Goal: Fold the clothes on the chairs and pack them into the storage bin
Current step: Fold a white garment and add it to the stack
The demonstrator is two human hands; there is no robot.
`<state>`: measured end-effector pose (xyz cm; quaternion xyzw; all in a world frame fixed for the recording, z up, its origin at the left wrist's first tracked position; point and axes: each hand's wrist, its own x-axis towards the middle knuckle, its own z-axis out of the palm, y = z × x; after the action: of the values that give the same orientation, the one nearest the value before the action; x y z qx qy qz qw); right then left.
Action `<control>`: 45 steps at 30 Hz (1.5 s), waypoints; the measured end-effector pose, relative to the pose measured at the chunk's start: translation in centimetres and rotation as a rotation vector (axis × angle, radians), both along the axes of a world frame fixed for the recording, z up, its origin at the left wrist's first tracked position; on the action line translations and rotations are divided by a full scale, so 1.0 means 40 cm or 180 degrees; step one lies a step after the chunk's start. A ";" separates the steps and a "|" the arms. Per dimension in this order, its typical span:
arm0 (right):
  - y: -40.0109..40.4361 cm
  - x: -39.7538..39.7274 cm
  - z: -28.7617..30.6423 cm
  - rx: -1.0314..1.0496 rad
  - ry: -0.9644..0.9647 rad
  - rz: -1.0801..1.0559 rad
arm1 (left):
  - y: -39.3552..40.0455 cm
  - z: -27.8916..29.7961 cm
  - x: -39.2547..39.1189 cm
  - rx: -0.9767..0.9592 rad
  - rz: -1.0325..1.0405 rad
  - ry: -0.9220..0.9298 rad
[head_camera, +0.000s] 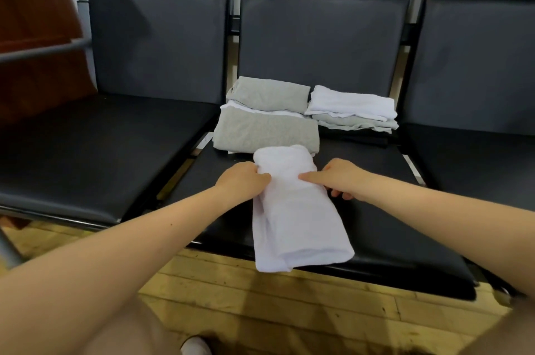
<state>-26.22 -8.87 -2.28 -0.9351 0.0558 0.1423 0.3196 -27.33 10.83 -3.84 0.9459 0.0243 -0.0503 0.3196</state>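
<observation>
In the middle of the frame a folded white garment [295, 209] lies lengthwise on the black seat of the centre chair [376, 227], its near end reaching the seat's front edge at lower centre. Both hands work at its far half. The left hand [243, 179] comes in from the lower left and grips the garment's left edge, fingers curled into the cloth with the knuckles up and the thumb tucked against the fabric. The right hand [338, 178] comes in from the right; its thumb lies straight across the top of the cloth, pointing left, while the other fingers curl under the garment's right edge, so the hand pinches the fabric between thumb and fingers. The two hands sit near each other with a strip of white cloth between them. Just behind the garment, toward the chair back, stands a grey pile [266, 123] of folded clothes with a thin white layer showing between its two grey pieces; the garment's far end touches or just overlaps its front edge. To the right of that, a second pile [351, 109] has white cloth on top of grey layers. A dark chair [115, 137] stands at left and another chair [477, 123] at right. Wooden floor [289, 311] fills the bottom of the frame.
</observation>
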 end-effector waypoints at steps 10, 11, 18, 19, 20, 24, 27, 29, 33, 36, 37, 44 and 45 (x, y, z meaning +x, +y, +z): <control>0.085 -0.022 0.009 0.2024 -0.0115 -0.0014 | 0.010 0.035 0.018 -0.0760 0.0073 0.0271; 0.090 -0.015 0.025 0.2198 -0.0226 0.0011 | 0.011 0.049 0.022 -0.0912 0.0076 0.0275; 0.071 0.066 0.130 0.3312 -0.0475 -0.0062 | 0.052 0.133 0.060 -0.1849 0.0427 0.0165; 0.067 0.075 0.135 0.3475 -0.0404 -0.0032 | 0.059 0.129 0.067 -0.1880 0.0457 0.0363; 0.063 0.083 0.139 0.3610 -0.0310 -0.0002 | 0.063 0.126 0.074 -0.1963 0.0414 0.0607; 0.049 0.103 0.139 0.3764 0.0064 0.0105 | 0.033 0.124 0.106 -0.3141 -0.0239 0.0969; 0.038 0.130 0.120 0.3742 0.0225 0.0327 | -0.016 0.133 0.125 -0.3797 -0.0240 0.0521; 0.033 0.141 0.111 0.3694 0.0014 0.0159 | -0.048 0.137 0.135 -0.3784 0.0174 0.0315; 0.023 0.152 0.075 0.3435 -0.0107 0.0058 | -0.079 0.149 0.170 -0.3780 0.0903 -0.0388; 0.013 0.139 0.036 0.2932 0.0570 0.0526 | -0.090 0.152 0.202 -0.3738 0.1056 -0.0587; 0.008 0.138 0.019 0.2780 0.0718 0.0641 | -0.093 0.151 0.212 -0.3805 0.1107 -0.0629; -0.016 0.196 0.034 0.3746 0.0455 0.0168 | -0.028 0.141 0.248 -0.4738 0.1158 -0.0786; -0.021 0.218 0.048 0.3820 0.0250 0.0030 | -0.015 0.141 0.253 -0.4769 0.1123 -0.0872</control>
<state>-17.52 -9.71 -0.35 -0.5856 -0.0267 0.1848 0.7888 -17.22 10.22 1.81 0.4579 0.0943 0.1155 0.8764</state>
